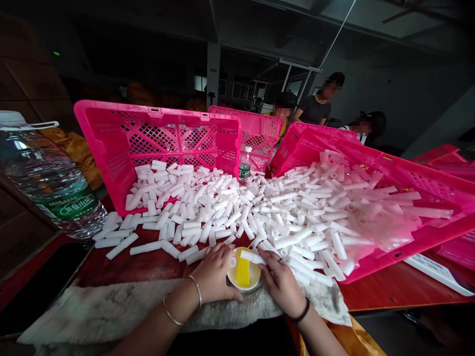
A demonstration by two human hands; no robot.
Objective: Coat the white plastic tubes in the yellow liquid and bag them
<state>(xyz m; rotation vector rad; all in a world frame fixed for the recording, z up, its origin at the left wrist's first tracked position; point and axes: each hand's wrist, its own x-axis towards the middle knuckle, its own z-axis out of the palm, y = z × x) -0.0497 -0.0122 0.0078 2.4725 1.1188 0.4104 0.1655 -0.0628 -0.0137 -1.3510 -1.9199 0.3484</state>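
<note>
Between my hands sits a small white bowl (254, 279) with a yellow piece (243, 271) in it. My left hand (215, 274) curls round the bowl's left side, and the end of a white tube shows at its fingertips. A longer white tube (252, 256) lies over the bowl's upper part, its right end pinched in my right hand (280, 278). A thin stick shows at the bowl's top edge. Many loose white tubes (222, 210) are heaped just beyond both hands.
Pink crates (159, 110) lie tipped behind the tubes; another (401, 168) spills tubes at right. A large water bottle (67, 198) and dark phone (44, 279) are at left, a small bottle (245, 165) mid-heap. A stained cloth (111, 309) borders the near edge. People are beyond.
</note>
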